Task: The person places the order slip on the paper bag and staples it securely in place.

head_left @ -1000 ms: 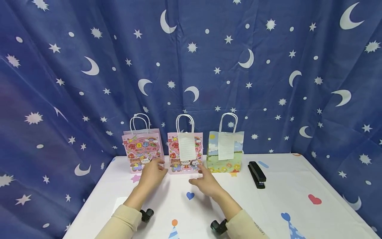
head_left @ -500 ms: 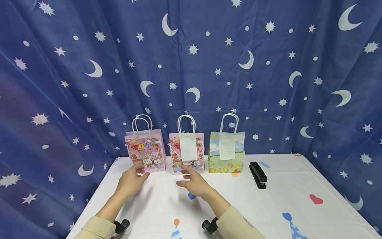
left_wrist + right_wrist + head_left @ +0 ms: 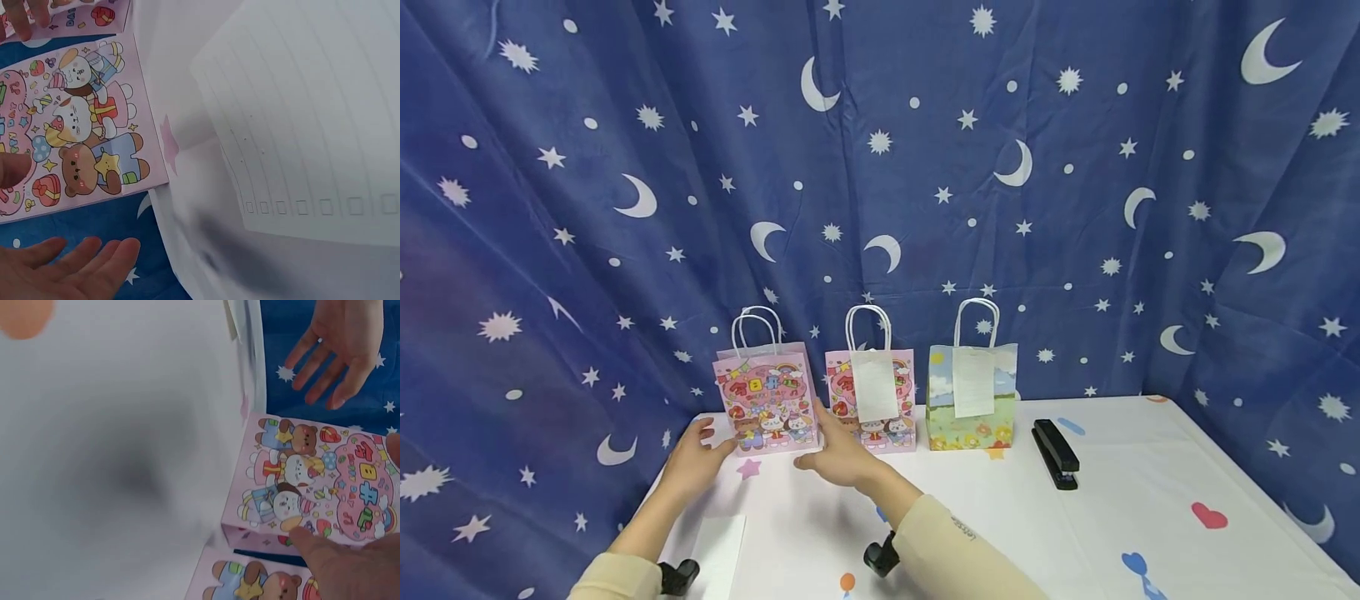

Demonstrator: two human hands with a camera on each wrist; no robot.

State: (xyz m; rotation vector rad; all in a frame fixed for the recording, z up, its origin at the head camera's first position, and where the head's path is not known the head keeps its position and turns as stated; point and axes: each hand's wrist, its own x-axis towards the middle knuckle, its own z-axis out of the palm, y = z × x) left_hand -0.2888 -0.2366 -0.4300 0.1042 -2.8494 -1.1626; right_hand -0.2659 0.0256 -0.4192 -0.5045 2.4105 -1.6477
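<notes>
A pink paper gift bag (image 3: 767,400) with white handles and cartoon animals stands upright at the back left. My left hand (image 3: 688,467) is at its left side, fingers spread and relaxed; in the left wrist view that hand (image 3: 75,272) is apart from the bag's printed front (image 3: 81,125). My right hand (image 3: 842,454) is at the bag's right side, and in the right wrist view a fingertip (image 3: 303,537) touches or nearly touches its lower right edge. To the right are a second pink bag (image 3: 838,383) and a green-and-blue landscape bag (image 3: 940,400), each with a white paper slip on its front.
A black stapler (image 3: 1056,454) lies on the white patterned tablecloth (image 3: 1120,483) at the right. Lined white paper with checkboxes (image 3: 312,125) lies near my left forearm. A blue curtain (image 3: 1075,250) with moons and stars hangs directly behind the bags.
My left hand has moved left, from in front of the left pink bag to its left side. My right hand has moved left from the middle bag to the left bag's right side.
</notes>
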